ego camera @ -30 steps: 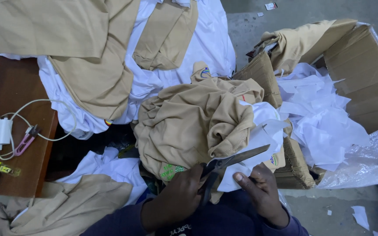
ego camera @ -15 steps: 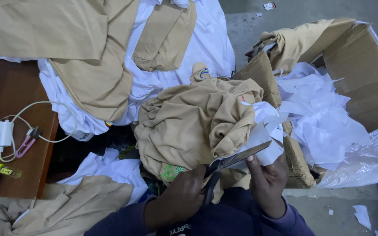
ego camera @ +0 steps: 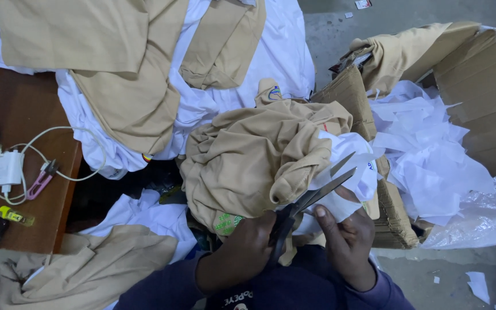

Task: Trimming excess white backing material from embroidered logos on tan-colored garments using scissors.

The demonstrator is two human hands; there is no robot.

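Observation:
My left hand grips the handles of dark scissors, whose blades are parted and point up to the right. My right hand pinches a piece of white fabric that lies between and behind the blades. The white piece hangs from a crumpled tan garment bunched on my lap, just above both hands. A small green embroidered mark shows on the tan cloth near my left hand.
Tan and white garments are piled ahead. An open cardboard box full of white fabric scraps stands to the right. A wooden table at the left holds a white charger with cable and pink snips. More cloth lies at lower left.
My right hand has lifted the white fabric up to the scissors. The blades have tilted upward and now lie across the white piece.

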